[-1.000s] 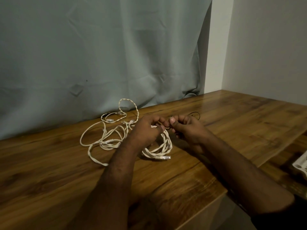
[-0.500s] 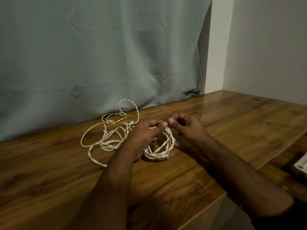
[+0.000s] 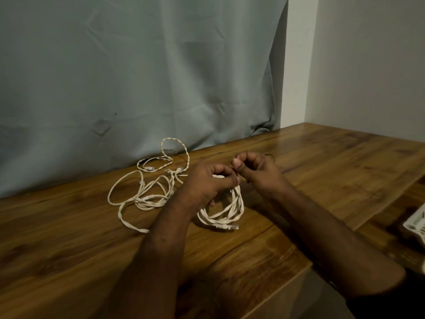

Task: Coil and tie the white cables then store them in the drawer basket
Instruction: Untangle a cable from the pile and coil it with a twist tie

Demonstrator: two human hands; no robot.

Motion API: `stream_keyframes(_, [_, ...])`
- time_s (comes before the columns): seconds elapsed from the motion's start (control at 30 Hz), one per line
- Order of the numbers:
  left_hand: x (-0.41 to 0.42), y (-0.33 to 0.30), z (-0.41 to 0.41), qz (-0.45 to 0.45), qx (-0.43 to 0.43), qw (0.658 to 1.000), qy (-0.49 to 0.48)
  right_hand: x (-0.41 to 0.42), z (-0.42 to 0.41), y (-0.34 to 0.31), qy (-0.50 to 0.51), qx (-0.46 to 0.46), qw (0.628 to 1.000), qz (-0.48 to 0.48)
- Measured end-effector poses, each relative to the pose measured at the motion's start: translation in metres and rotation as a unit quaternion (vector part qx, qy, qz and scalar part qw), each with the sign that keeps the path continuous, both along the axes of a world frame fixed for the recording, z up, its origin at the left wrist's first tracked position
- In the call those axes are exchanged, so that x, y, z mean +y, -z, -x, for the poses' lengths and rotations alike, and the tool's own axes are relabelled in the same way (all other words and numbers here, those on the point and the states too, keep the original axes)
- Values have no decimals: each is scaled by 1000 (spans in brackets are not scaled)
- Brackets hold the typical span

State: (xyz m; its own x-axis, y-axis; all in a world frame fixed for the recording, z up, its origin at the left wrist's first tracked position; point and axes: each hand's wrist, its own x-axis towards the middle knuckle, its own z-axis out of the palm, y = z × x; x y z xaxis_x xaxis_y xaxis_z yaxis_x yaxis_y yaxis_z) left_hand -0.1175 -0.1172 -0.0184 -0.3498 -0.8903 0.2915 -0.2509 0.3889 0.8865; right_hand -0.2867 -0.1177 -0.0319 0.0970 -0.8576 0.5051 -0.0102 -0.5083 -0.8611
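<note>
Tying the coiled cable (image 3: 226, 209) at the top of its loops.

Coil gathered in left hand (image 3: 205, 185), fingers curled shut around the upper strands, lower loops and plug (image 3: 226, 226) resting on the wooden table (image 3: 322, 180). Right hand (image 3: 257, 172) just beside it, thumb and forefinger pinched narrow on a thin dark tie (image 3: 239, 157); tie too fine to trace fully. To do well: keep the bundle clamped so loops stay stacked; pass the tie once around all strands close to the holding fingers; draw snug, not tight enough to kink the cable; tuck the plug end inside the coil. Loose white cables (image 3: 142, 196) lying apart to the left, uncoiled, awaiting the same treatment. White basket (image 3: 416, 225) partly visible at the right edge, likely the storage destination.
</note>
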Motion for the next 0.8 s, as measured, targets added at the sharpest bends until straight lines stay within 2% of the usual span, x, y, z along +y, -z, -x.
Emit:
stream_keyframes(0.43, [-9,2,8,-60,40,997,1,-11,1,4,141,-20,988,64])
stream_keyframes(0.53, [-9,3,12,-49,19,999,11,-8,-1,4,141,-44,987,64])
stream_keyframes(0.67, [-7,7,14,-29,22,998,44,-5,-7,1,113,-135,984,19])
stream_keyframes(0.8, [-6,11,14,5,-2,997,77,-7,-4,1,145,-138,980,8])
